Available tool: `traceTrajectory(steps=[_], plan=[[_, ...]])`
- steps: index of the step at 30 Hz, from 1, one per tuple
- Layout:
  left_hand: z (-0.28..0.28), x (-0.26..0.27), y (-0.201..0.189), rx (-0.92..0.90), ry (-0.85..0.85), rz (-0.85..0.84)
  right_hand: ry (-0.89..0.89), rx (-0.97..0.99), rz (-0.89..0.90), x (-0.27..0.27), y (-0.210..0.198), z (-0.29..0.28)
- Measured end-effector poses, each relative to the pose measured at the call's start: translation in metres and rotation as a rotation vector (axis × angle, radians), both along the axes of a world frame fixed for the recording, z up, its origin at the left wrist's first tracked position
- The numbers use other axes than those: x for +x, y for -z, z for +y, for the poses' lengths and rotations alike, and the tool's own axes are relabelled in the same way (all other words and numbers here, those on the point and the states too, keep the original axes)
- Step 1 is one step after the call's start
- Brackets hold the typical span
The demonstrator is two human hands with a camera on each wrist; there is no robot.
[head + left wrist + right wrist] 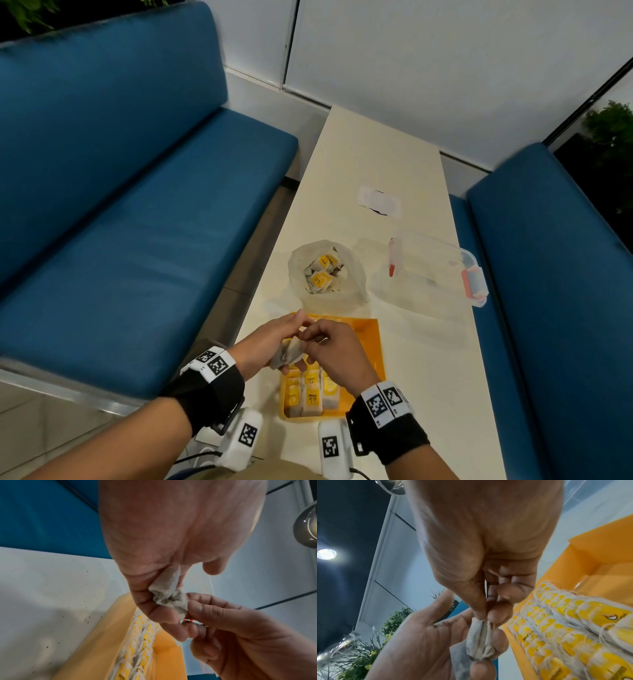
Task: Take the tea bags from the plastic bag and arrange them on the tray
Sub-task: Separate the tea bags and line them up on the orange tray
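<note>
1. Blue booth seats flank a long pale worktop, and above its near end both hands meet over the orange tray.
2. Between them is a small bunch of tea bags: the left hand cups and grips the crumpled paper pouches, while the right hand pinches their top edges between thumb and fingertip.
3. My reading: these are feather-light, soft, and easy to tear; hold them by the folded top or tag and do not squeeze the filled belly.
4. Rows of bagged tea already stand in the tray's near part; tags are yellow, one reading "RELAX".
5. Farther off, the plastic bag lies open with more inside, one tag reading "TEA".
6. Beside it sits a clear lidded box with red clips.
</note>
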State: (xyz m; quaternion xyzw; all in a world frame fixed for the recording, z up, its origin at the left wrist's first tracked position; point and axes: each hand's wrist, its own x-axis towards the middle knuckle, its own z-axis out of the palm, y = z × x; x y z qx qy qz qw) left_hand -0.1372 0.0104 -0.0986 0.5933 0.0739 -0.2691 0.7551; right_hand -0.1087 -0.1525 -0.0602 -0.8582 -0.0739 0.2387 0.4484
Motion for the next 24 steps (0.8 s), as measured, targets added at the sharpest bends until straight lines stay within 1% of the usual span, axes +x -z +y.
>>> traceTrajectory(steps=[4,8,11,19,24], plan=[[0.003,0.000,0.007,0.013,-0.019,0.031,0.072,0.038,-0.009,0.002,-0.002,-0.005],[0.008,-0.003,0.014,0.048,-0.031,0.032,0.108,0.039,-0.007,0.005,-0.003,-0.009],[0.008,-0.002,0.014,0.005,-0.071,0.060,0.123,0.061,0.007,0.006,-0.001,-0.011],[0.007,0.003,0.009,-0.071,-0.194,0.104,0.217,0.218,0.065,0.006,0.000,-0.012],[0.007,0.008,0.009,-0.004,-0.179,0.085,0.249,0.231,0.054,0.007,-0.002,-0.012]])
